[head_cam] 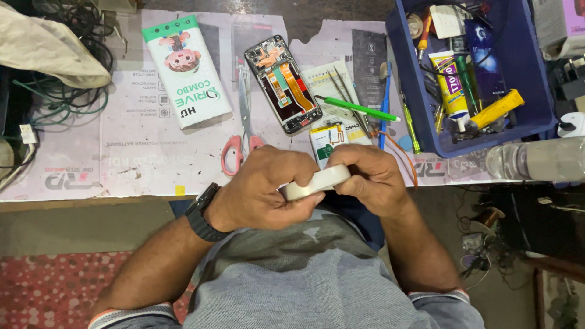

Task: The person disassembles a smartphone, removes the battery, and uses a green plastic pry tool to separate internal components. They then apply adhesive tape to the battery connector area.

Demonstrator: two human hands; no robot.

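Both my hands hold a white roll of tape close to my body, below the table's front edge. My left hand, with a black watch on its wrist, grips the roll from the left. My right hand pinches its right side with fingers curled over the rim. On the table above lies an opened phone with its inner boards and orange flex cable showing. A small phone battery lies just above my right hand.
Scissors with pink handles lie left of the phone, and a white and green box further left. Tweezers and a green tool rest beside a blue bin of tools and glue tubes. A plastic bottle lies at right, cables at left.
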